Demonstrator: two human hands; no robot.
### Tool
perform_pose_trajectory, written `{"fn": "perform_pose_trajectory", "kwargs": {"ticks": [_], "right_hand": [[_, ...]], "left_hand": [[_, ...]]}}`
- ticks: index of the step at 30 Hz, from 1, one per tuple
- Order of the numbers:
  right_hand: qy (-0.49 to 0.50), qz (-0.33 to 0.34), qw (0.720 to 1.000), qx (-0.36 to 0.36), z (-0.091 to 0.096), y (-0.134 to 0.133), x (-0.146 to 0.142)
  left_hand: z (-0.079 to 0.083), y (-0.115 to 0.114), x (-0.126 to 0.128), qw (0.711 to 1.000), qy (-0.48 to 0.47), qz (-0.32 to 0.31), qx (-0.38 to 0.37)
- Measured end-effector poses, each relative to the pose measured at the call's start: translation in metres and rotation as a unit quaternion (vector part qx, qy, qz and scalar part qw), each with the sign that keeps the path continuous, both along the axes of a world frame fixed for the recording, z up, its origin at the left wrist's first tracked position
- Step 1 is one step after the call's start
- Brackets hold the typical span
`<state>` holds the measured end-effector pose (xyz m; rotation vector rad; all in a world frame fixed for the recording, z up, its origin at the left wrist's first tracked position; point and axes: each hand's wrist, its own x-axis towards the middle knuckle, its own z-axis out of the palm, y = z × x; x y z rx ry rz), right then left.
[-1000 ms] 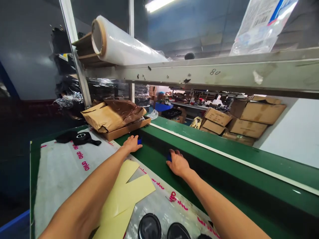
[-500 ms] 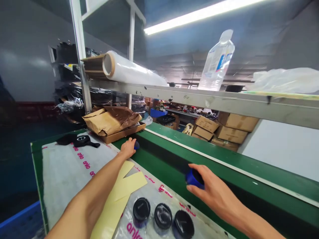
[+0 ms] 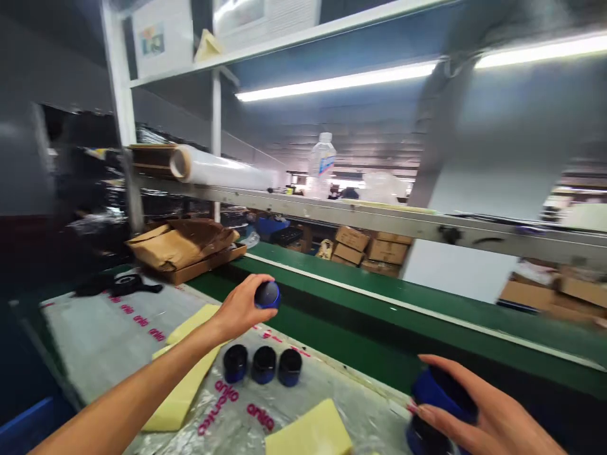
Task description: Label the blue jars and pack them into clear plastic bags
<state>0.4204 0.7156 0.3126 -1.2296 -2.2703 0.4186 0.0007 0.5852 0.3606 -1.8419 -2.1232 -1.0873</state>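
My left hand (image 3: pixel 246 305) grips a small round blue container (image 3: pixel 268 295) with a dark top, held above the edge of the green belt. At the lower right, my right hand (image 3: pixel 484 404) holds a larger-looking dark blue round container (image 3: pixel 443 390) by its sides. Just beneath it sits another dark blue round piece (image 3: pixel 427 436); whether the two touch, I cannot tell. Between my hands, a row of three black-and-blue round containers (image 3: pixel 263 364) stands on the plastic-covered worktop (image 3: pixel 256 395).
Yellow paper sheets (image 3: pixel 190 379) lie under my left forearm, with another yellow sheet (image 3: pixel 310 433) at the front. A cardboard tray with brown paper (image 3: pixel 190 248) stands at the belt's far left. Above runs a shelf (image 3: pixel 294 205) bearing a film roll (image 3: pixel 227 169) and a bottle (image 3: pixel 322 165).
My left hand has come back from the far belt near the cardboard tray, bringing a blue container. My right hand has carried its container right and nearer. The view has swung right.
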Motion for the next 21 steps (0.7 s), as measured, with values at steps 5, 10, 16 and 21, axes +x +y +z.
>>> {"fn": "perform_pose_trajectory", "kwargs": {"ticks": [5, 10, 16, 21], "right_hand": [[-0.014, -0.008, 0.998, -0.053, 0.033, -0.034, 0.031], [-0.045, -0.073, 0.992, -0.09, 0.027, -0.052, 0.068], [-0.03, -0.097, 0.989, -0.105, 0.016, -0.058, 0.092], [-0.003, -0.087, 0.99, -0.108, 0.01, -0.046, 0.079]], "left_hand": [[-0.02, 0.003, 0.105, 0.984, -0.09, -0.127, -0.088], [-0.047, 0.019, 0.187, 0.95, -0.102, -0.228, -0.187], [-0.055, 0.05, 0.209, 0.945, -0.09, -0.239, -0.205], [-0.066, 0.067, 0.196, 0.95, -0.062, -0.204, -0.23]]}}
